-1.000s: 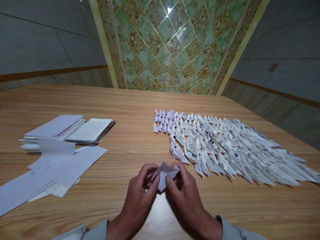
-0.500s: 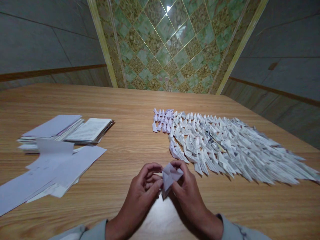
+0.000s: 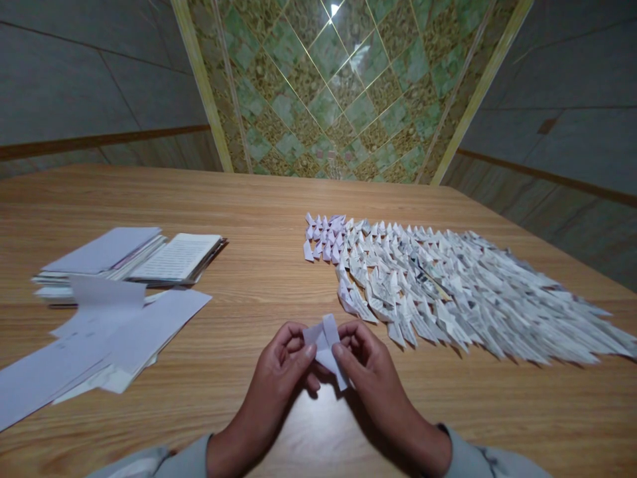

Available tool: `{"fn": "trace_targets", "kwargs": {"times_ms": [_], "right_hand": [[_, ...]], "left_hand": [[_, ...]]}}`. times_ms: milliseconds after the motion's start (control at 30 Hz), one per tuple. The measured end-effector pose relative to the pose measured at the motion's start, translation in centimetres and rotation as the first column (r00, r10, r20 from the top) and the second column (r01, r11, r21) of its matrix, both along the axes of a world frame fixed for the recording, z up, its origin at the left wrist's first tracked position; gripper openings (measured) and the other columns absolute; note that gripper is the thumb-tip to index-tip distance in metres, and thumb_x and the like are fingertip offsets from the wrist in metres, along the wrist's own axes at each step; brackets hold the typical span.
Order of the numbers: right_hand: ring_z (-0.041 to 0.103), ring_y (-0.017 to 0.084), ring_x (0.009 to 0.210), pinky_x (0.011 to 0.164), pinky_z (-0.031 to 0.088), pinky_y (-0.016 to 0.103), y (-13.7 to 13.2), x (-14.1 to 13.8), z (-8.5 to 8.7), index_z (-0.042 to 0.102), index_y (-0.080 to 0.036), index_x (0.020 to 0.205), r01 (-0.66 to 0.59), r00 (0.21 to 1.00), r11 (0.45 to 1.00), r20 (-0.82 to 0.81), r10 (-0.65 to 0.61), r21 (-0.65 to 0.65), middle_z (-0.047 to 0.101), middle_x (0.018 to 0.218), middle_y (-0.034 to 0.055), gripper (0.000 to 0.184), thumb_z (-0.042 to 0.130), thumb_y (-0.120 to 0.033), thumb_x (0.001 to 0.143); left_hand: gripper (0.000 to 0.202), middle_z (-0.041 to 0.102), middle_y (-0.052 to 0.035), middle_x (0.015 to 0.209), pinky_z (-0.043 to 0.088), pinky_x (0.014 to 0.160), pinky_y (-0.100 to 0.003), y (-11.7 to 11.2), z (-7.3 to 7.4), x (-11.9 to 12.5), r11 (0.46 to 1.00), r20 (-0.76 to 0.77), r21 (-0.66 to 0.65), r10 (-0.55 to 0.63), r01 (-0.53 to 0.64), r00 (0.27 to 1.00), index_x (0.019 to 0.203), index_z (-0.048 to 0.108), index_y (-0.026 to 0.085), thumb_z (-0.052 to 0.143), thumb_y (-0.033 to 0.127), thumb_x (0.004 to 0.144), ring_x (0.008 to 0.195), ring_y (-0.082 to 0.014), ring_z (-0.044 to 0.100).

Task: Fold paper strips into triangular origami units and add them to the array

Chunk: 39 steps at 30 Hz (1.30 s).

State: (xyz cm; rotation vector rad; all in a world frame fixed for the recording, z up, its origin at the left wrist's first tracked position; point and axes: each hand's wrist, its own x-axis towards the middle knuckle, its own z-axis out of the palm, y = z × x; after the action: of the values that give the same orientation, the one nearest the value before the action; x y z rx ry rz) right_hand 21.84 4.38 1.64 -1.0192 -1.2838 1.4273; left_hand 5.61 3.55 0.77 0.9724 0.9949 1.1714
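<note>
A small piece of folded white paper (image 3: 323,345) is held between my two hands, just above the near part of the table. My left hand (image 3: 286,365) pinches its left side, thumb on top and fingers curled behind. On the right side, my right hand (image 3: 365,365) grips it with the thumb pressed on the front. Beyond and to the right lie rows of folded paper boats (image 3: 423,285), most of them with print. A group of plain pale-lilac paper boats (image 3: 324,236) stands at the left end of those rows.
On the left, stacked papers (image 3: 104,251) and a printed booklet-like pile (image 3: 178,257) sit on the wooden table (image 3: 259,265). Loose white sheets (image 3: 124,338) overlap in front of them. A tiled wall panel (image 3: 328,93) rises behind the table.
The folded paper has turned in my hands and now looks flatter and wider. My left hand has gone from beside it to pinching its left side.
</note>
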Motion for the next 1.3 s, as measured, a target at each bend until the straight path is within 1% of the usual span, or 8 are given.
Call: {"fn": "trace_targets", "kwargs": {"times_ms": [300, 467, 600, 700, 900, 1100, 1200, 1300], "right_hand": [[0.056, 0.012, 0.059, 0.054, 0.042, 0.022, 0.0, 0.0, 0.4, 0.061, -0.02, 0.098, -0.034, 0.996, 0.998, -0.08, 0.029, -0.054, 0.061, 0.071, -0.0035, 0.031, 0.066, -0.05, 0.092], [0.052, 0.011, 0.061, 0.056, 0.041, 0.022, 0.0, 0.2, 0.3, 0.061, -0.019, 0.098, -0.013, 0.998, 1.0, -0.054, 0.013, -0.011, 0.057, 0.071, -0.0048, 0.028, 0.064, -0.047, 0.094], [0.06, 0.015, 0.074, 0.066, 0.046, 0.026, -0.1, 0.5, 0.7, 0.063, -0.018, 0.101, -0.033, 0.998, 0.996, 0.056, 0.029, 0.085, 0.064, 0.081, -0.0004, 0.025, 0.059, -0.042, 0.098], [0.063, 0.017, 0.082, 0.071, 0.049, 0.028, -0.1, 0.5, 1.3, 0.064, -0.018, 0.106, -0.072, 0.986, 0.99, 0.157, 0.052, 0.125, 0.069, 0.091, 0.0027, 0.02, 0.062, -0.033, 0.093], [0.063, 0.016, 0.073, 0.064, 0.048, 0.026, -0.2, 0.3, 1.1, 0.06, -0.019, 0.114, -0.025, 0.965, 0.992, 0.262, -0.008, 0.122, 0.066, 0.084, -0.0001, 0.034, 0.06, -0.016, 0.081], [0.065, 0.019, 0.082, 0.073, 0.052, 0.03, -0.5, 0.6, 1.5, 0.059, -0.018, 0.113, -0.108, 0.983, 0.985, 0.162, 0.085, 0.138, 0.069, 0.091, 0.0042, 0.025, 0.056, -0.035, 0.095], [0.064, 0.019, 0.085, 0.075, 0.05, 0.031, -0.3, 0.7, 1.9, 0.065, -0.018, 0.103, -0.097, 0.984, 0.986, 0.16, 0.075, 0.135, 0.069, 0.09, 0.0047, 0.03, 0.049, -0.043, 0.1], [0.063, 0.019, 0.082, 0.073, 0.048, 0.03, -0.1, 0.7, 1.7, 0.069, -0.018, 0.092, -0.076, 0.973, 0.986, 0.225, 0.042, 0.145, 0.068, 0.086, 0.0037, 0.03, 0.057, -0.045, 0.097]], "left_hand": [[0.028, 0.066, 0.0028, 0.069, 0.052, 0.051, -0.023, -0.4, 0.2, 0.1, 0.996, -0.078, 0.07, 0.052, -0.047, 0.996, 0.086, 0.057, 0.02, 0.077, 0.039, 0.084, 0.057, -0.0159, 0.068], [0.014, 0.07, 0.0001, 0.074, 0.053, 0.062, -0.022, -0.7, 0.6, -0.1, 0.987, -0.135, 0.151, 0.079, -0.058, 0.988, 0.077, 0.068, 0.017, 0.079, 0.026, 0.079, 0.066, -0.0136, 0.066], [0.014, 0.07, -0.0001, 0.068, 0.051, 0.054, -0.022, -0.5, 1.0, 0.0, 0.995, -0.094, 0.088, 0.063, -0.055, 0.994, 0.079, 0.071, 0.016, 0.079, 0.027, 0.077, 0.056, -0.0122, 0.061], [0.019, 0.07, 0.0006, 0.068, 0.052, 0.054, -0.023, -0.2, 1.0, 0.2, 0.996, -0.028, 0.038, 0.086, -0.085, 0.996, 0.081, 0.069, 0.016, 0.082, 0.027, 0.073, 0.055, -0.0123, 0.062], [0.028, 0.07, -0.0012, 0.077, 0.052, 0.055, -0.023, -0.1, 0.1, 0.4, 0.999, 0.026, -0.041, 0.004, -0.003, 1.0, 0.091, 0.066, 0.017, 0.084, 0.029, 0.073, 0.061, -0.0131, 0.063], [0.029, 0.067, 0.0, 0.076, 0.05, 0.057, -0.022, 0.3, 0.1, 0.3, 0.997, -0.051, -0.032, 0.063, -0.065, 0.997, 0.085, 0.061, 0.018, 0.083, 0.029, 0.07, 0.065, -0.014, 0.062], [0.028, 0.066, 0.0013, 0.074, 0.049, 0.058, -0.022, 0.4, 0.5, 0.2, 0.995, -0.085, 0.027, 0.101, -0.099, 0.991, 0.082, 0.059, 0.019, 0.082, 0.027, 0.069, 0.065, -0.0137, 0.062], [0.022, 0.064, 0.0022, 0.071, 0.05, 0.061, -0.022, 0.2, 0.6, 0.2, 0.988, -0.124, 0.102, 0.131, -0.118, 0.984, 0.074, 0.059, 0.019, 0.08, 0.026, 0.072, 0.065, -0.0137, 0.061]]}}
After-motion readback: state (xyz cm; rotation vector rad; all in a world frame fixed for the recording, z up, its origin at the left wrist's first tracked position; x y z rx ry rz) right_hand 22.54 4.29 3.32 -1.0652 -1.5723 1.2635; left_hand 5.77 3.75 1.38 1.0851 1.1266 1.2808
